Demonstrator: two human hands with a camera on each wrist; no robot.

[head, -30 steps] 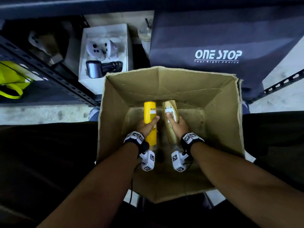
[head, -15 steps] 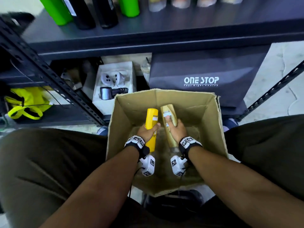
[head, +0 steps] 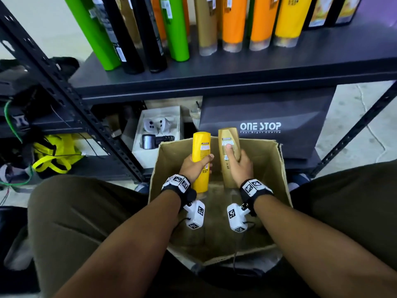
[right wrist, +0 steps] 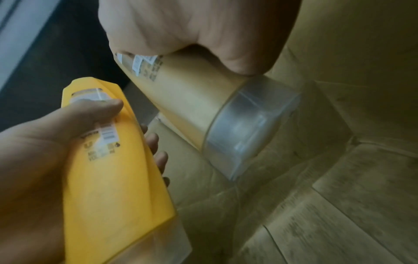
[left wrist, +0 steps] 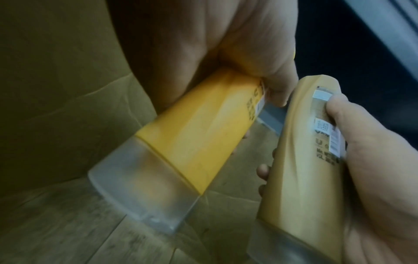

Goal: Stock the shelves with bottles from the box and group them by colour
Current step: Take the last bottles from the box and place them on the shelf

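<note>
Left hand [head: 194, 167] fingers wrap a yellow bottle [head: 200, 162], right hand [head: 238, 166] grips a tan bottle [head: 228, 160], both above the box [head: 277, 179], whose visible floor is bare; green, black, tan, orange and yellow bottles stand on the shelf [head: 236, 70].

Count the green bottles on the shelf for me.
2. One green bottle stands at the far left of the shelf; the other stands right of the black bottles. More may be hidden behind.
</note>
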